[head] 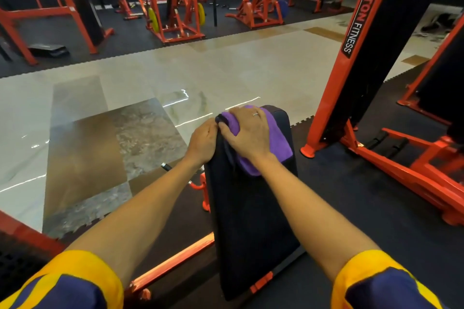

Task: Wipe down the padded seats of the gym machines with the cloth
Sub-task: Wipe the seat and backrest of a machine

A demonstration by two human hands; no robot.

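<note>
Beneath the spread right hand (pixel 247 130) lies the cloth (pixel 279 140) — left hand (pixel 203 142) grips the pad (pixel 251 221).

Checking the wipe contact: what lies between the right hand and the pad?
The purple cloth, under the right hand and on the pad, at its far end, as the head view shows.

One view only, head-worn, wide-angle. Sits above the person's own forearms (pixel 140 211), faces forward and down. Close range: left hand (pixel 203 142) and right hand (pixel 247 130) land near frame centre, on the far end of a black pad (pixel 251 221) running up from the bottom edge. Upper half reaches across tiled floor (pixel 226 65) to orange machines (pixel 173 7) well beyond. Sleeves (pixel 75 281) fill the bottom corners.
</note>
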